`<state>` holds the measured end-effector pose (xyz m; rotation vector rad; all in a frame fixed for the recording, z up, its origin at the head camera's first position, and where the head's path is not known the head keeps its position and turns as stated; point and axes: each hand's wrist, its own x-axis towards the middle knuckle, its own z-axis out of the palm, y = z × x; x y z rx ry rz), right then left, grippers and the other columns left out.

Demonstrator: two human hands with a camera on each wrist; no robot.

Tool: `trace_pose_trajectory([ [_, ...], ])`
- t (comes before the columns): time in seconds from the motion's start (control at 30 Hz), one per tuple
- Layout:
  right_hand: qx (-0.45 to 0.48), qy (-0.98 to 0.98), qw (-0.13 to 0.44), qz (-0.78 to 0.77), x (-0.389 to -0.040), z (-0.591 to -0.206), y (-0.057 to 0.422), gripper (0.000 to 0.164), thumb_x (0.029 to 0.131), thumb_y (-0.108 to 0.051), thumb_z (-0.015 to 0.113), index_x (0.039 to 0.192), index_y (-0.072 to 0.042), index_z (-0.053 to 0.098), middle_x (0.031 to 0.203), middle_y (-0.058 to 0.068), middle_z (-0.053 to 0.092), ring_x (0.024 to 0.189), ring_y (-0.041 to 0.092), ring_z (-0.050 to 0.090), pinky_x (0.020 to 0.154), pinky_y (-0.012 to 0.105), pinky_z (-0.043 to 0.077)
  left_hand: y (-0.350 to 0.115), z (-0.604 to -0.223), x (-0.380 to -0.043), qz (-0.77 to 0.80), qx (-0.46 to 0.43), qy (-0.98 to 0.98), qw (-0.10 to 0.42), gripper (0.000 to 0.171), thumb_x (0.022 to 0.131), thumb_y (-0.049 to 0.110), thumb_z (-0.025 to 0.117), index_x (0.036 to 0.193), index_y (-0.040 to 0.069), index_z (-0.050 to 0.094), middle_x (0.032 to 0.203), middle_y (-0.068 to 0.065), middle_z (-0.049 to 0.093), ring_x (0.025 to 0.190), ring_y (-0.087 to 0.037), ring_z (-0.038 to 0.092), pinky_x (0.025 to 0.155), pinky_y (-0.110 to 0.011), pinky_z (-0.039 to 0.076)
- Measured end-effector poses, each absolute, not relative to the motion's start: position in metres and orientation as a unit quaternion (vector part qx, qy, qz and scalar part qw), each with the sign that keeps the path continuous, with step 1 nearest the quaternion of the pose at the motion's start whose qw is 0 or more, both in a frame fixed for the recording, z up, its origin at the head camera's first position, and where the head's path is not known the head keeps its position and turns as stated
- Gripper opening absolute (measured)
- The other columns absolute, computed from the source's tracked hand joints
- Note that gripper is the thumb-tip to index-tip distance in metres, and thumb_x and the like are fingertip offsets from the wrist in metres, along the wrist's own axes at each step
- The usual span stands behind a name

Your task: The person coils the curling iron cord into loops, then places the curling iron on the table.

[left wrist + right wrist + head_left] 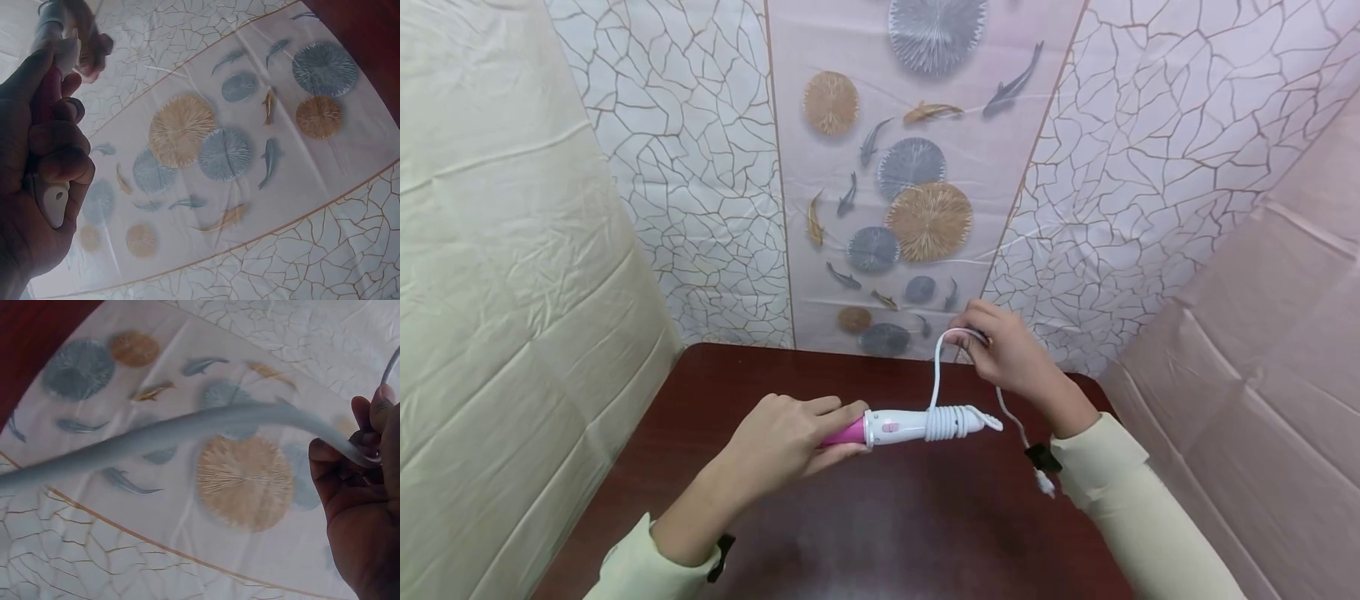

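Observation:
My left hand (782, 437) grips the pink end of a pink-and-white hair styling iron (898, 427), held level above the table. In the left wrist view the fingers wrap round its pink part, and a white tip (51, 203) with a small hole pokes out below them. Several turns of white cord (946, 422) are wound round the white handle. To the right and higher, my right hand (1003, 346) pinches the cord's free length, which arcs up from the handle. Past that hand the cord hangs down to its plug (1045, 483). In the right wrist view the cord (187, 434) crosses close to the camera.
Below both hands lies a dark red-brown table (865, 517) with rounded far corners. A patterned cloth (880, 167) with fish and round motifs hangs behind it. Pale fabric walls (512, 292) stand at both sides.

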<state>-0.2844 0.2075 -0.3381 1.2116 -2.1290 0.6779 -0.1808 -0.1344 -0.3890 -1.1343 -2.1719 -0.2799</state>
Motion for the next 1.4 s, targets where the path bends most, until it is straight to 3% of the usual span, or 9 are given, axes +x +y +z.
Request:
trace_pose_trajectory([
  [0.37, 0.36, -0.847, 0.198, 0.337, -0.299, -0.373, 0.208, 0.007, 0.099, -0.004, 0.08, 0.096, -0.011, 0.078, 0.084, 0.0, 0.072, 0.071, 0.004, 0.057, 0.065, 0.021, 0.049, -0.138, -0.379, -0.179, -0.114, -0.427, -0.827, 0.348, 0.045, 0.092, 0.05, 0.087, 0.127, 0.024, 0.076, 0.078, 0.012, 0.063, 0.054, -0.002, 0.037, 0.049, -0.02, 0.033],
  [0.57, 0.373, -0.848, 0.168, 0.337, -0.292, -0.397, 0.209, 0.009, 0.102, -0.003, 0.076, 0.102, -0.012, 0.079, 0.085, 0.0, 0.074, 0.068, 0.006, 0.054, 0.063, 0.025, 0.048, -0.143, -0.372, -0.183, -0.116, -0.418, -0.829, 0.352, 0.046, 0.093, 0.05, 0.086, 0.129, 0.023, 0.077, 0.081, 0.01, 0.067, 0.054, -0.004, 0.041, 0.049, -0.022, 0.037],
  [0.7, 0.396, -0.856, 0.194, 0.271, -0.279, -0.413, 0.204, 0.021, 0.096, -0.002, 0.077, 0.112, -0.015, 0.08, 0.097, -0.002, 0.078, 0.079, 0.011, 0.067, 0.071, 0.036, 0.058, -0.146, -0.37, -0.186, -0.125, -0.416, -0.829, 0.351, 0.046, 0.092, 0.048, 0.088, 0.129, 0.022, 0.078, 0.081, 0.009, 0.068, 0.055, -0.004, 0.042, 0.05, -0.021, 0.037],
  [0.83, 0.413, -0.856, 0.245, 0.191, -0.264, -0.427, 0.199, 0.028, 0.089, -0.005, 0.08, 0.115, -0.013, 0.079, 0.098, -0.002, 0.08, 0.083, 0.015, 0.072, 0.074, 0.04, 0.061, -0.148, -0.369, -0.188, -0.133, -0.412, -0.83, 0.351, 0.046, 0.091, 0.047, 0.088, 0.128, 0.021, 0.08, 0.08, 0.009, 0.067, 0.055, -0.003, 0.041, 0.051, -0.019, 0.034],
  [0.93, 0.453, -0.834, 0.27, 0.16, -0.252, -0.434, 0.195, 0.014, 0.096, -0.015, 0.082, 0.11, -0.017, 0.081, 0.09, -0.007, 0.078, 0.077, 0.01, 0.07, 0.071, 0.035, 0.061, -0.149, -0.37, -0.19, -0.136, -0.411, -0.831, 0.35, 0.045, 0.091, 0.047, 0.088, 0.127, 0.02, 0.08, 0.079, 0.008, 0.066, 0.056, -0.003, 0.041, 0.051, -0.019, 0.033],
  [1.1, 0.547, -0.773, 0.297, 0.121, -0.232, -0.436, 0.187, 0.004, 0.099, -0.017, 0.079, 0.101, -0.017, 0.082, 0.084, -0.01, 0.072, 0.067, 0.001, 0.064, 0.061, 0.023, 0.057, -0.149, -0.373, -0.194, -0.142, -0.409, -0.831, 0.35, 0.042, 0.092, 0.046, 0.088, 0.125, 0.022, 0.079, 0.078, 0.009, 0.065, 0.055, -0.003, 0.042, 0.05, -0.02, 0.035],
  [1.4, 0.58, -0.749, 0.309, 0.082, -0.202, -0.424, 0.177, 0.011, 0.106, -0.022, 0.07, 0.101, -0.018, 0.079, 0.08, -0.011, 0.06, 0.065, 0.003, 0.055, 0.057, 0.018, 0.048, -0.149, -0.377, -0.202, -0.141, -0.397, -0.841, 0.34, 0.043, 0.091, 0.047, 0.088, 0.125, 0.022, 0.08, 0.077, 0.008, 0.064, 0.056, -0.004, 0.043, 0.05, -0.023, 0.038],
])
